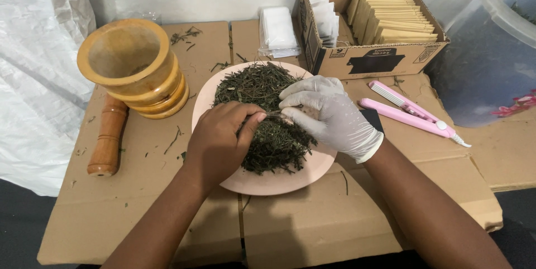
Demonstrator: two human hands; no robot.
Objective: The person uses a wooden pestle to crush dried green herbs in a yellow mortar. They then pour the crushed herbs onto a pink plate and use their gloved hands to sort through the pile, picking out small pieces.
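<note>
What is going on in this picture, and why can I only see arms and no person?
The camera sits on the person's head and looks down, so only their arms show. The left hand is bare and the right hand wears a white glove. Together they pinch a thin twig above a pink plate heaped with dried green herbs. Everything rests on flattened cardboard. To the left stand a wooden mortar and its pestle. To the right lies a pink clamp tool, and behind it a box of paper packets.
</note>
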